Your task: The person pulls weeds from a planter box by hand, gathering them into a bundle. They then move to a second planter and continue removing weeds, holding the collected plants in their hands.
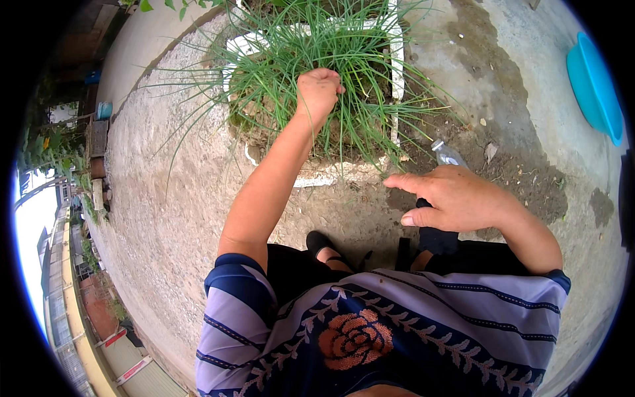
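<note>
Clumps of thin green chive-like leaves (357, 54) grow from soil (263, 106) in a worn white foam planter box (398, 59) on the ground before me. Reaching into the middle of the clump, my left hand (316, 93) has its fingers curled tightly on some leaves. How many leaves it holds is hidden behind the hand. My right hand (449, 198) hovers over my knee, near the planter's lower right corner. Its index finger points left and the thumb is spread apart, with nothing between them. A clear plastic bottle (449, 155) lies just beyond this hand, partly covered by it.
A turquoise plastic basin (593, 89) stands at the far right on the concrete (555, 64). Loose dirt and a damp patch (526, 186) lie right of the planter. My shoe (320, 242) rests close below it. Buildings (74, 317) and a small blue bucket (103, 110) are at left.
</note>
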### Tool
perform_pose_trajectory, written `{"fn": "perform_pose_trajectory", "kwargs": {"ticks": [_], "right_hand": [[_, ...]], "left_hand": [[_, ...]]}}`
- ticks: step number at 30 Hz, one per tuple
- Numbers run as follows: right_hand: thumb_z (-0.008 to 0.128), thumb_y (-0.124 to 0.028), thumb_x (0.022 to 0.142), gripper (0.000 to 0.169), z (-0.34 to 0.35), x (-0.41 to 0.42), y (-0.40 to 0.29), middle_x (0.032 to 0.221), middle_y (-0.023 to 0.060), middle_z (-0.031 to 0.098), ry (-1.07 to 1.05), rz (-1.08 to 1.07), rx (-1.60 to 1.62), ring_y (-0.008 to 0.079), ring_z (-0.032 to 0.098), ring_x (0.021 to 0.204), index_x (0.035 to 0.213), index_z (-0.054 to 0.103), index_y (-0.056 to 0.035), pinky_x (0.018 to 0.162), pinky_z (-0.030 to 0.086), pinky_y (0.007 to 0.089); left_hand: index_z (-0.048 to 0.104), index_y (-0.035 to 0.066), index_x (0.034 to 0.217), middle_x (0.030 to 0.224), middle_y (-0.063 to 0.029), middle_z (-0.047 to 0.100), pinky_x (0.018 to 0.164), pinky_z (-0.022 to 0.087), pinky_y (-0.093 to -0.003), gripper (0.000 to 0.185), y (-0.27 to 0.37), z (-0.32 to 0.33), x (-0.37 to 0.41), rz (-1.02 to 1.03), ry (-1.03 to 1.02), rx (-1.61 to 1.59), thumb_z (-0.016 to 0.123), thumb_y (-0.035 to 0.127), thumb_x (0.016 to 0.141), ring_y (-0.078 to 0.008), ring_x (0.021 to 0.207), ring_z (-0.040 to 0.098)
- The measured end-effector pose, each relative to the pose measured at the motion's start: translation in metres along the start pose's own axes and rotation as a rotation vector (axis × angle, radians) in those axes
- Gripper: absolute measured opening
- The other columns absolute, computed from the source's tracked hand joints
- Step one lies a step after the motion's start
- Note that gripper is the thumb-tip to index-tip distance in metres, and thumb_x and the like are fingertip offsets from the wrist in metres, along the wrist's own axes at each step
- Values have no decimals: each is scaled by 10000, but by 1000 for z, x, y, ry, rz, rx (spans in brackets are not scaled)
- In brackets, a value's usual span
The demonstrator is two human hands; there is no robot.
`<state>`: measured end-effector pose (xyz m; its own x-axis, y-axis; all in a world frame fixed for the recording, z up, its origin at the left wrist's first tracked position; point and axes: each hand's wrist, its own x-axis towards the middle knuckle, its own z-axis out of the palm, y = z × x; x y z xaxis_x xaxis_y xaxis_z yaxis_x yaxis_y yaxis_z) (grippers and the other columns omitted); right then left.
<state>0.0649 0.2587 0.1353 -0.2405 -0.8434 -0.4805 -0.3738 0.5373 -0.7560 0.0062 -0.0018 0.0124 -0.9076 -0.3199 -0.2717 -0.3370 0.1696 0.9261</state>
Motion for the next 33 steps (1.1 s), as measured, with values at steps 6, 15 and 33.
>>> {"fn": "perform_pose_trajectory", "kwargs": {"ticks": [6,15,33], "right_hand": [[578,-326,842,556,0,3,1,847,233,612,5,-18,-2,397,588,897,1309,439,-59,801,451,465],[594,-358,836,573,9,4,18,658,189,557,132,-103,-32,360,583,708,1311,447,-73,692,440,444],[580,-342,842,548,-3,11,4,855,235,611,67,-45,-28,400,593,887,1298,449,-68,789,457,470]], "left_hand": [[620,32,881,696,-36,627,463,368,-196,71,16,-16,-11,-87,-149,-35,566,48,839,-50,522,474],[622,4,776,709,-24,619,596,458,-243,202,21,-124,-101,-29,-503,440,555,149,900,-84,622,530],[601,22,996,820,-32,625,527,423,-216,152,81,-39,-88,-40,-303,231,558,131,899,-57,564,500]]}}
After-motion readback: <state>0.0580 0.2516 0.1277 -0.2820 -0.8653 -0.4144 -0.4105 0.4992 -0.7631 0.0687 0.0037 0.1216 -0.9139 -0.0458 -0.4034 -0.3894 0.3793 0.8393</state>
